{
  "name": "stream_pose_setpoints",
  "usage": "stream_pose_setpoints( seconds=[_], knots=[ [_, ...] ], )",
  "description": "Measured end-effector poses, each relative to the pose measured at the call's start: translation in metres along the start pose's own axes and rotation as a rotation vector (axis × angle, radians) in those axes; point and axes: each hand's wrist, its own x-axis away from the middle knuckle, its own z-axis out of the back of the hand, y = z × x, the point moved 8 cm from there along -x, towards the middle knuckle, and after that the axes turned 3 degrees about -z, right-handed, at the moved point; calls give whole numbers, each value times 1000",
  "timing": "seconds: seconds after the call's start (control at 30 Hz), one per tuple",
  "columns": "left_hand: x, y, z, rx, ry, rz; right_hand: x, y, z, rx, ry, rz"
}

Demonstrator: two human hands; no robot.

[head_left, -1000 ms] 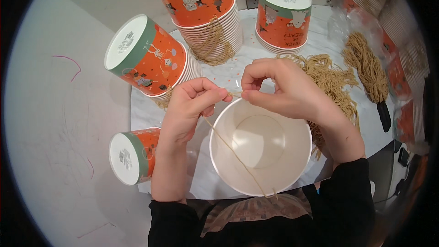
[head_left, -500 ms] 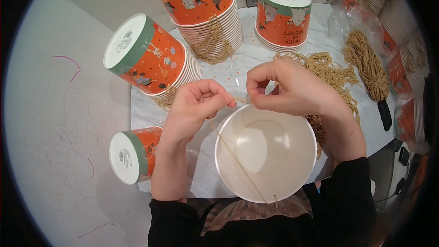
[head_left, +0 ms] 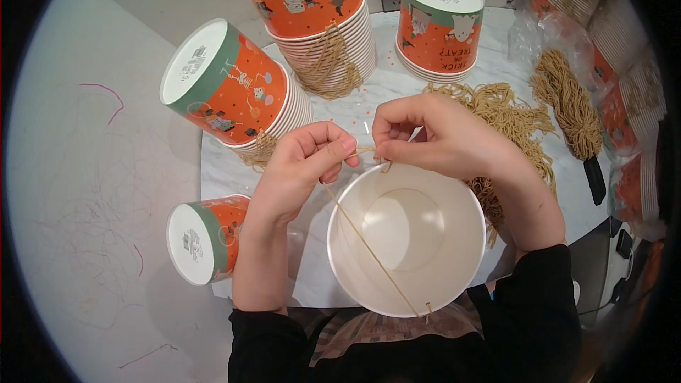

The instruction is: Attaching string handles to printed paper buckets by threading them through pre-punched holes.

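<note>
A white-lined paper bucket (head_left: 433,269) stands upright at the near table edge, its mouth facing me. A tan string (head_left: 369,245) runs slantwise across its mouth, from a hole in the near rim to the far rim. My left hand (head_left: 301,170) pinches the string just left of the far rim. My right hand (head_left: 443,138) pinches the string's end at the far rim, fingers closed over the rim hole. Both forearms come from black sleeves at the bottom.
Stacks of orange-and-green paper buckets lie tipped at the left (head_left: 227,89), the far middle (head_left: 312,0) and the far right (head_left: 440,25); a single one lies at the near left (head_left: 202,237). Loose tan string bundles (head_left: 507,117) and a tied hank (head_left: 567,103) sit right on the marble table (head_left: 376,96).
The bucket has slid a little nearer to me and to the right. Both hands stay at the far rim, with small finger moves on the string.
</note>
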Motion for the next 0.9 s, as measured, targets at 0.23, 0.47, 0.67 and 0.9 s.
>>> stream_pose_setpoints(
  seconds=[0.23, 0.47, 0.67, 0.9],
  knots=[
    [1, 2, -2, -18, 18, -16, -6, 9, 0, -130, -46, -52],
    [0, 5, 1, 1, 98, -68, -16, 20, -13, -381, -166, -55],
    [-2, 5, 7, -48, 160, -148, -22, 35, -29, -548, -217, -199],
    [-3, 7, 12, -70, 206, -200, -25, 43, -32, -669, -205, -237]
  ],
)
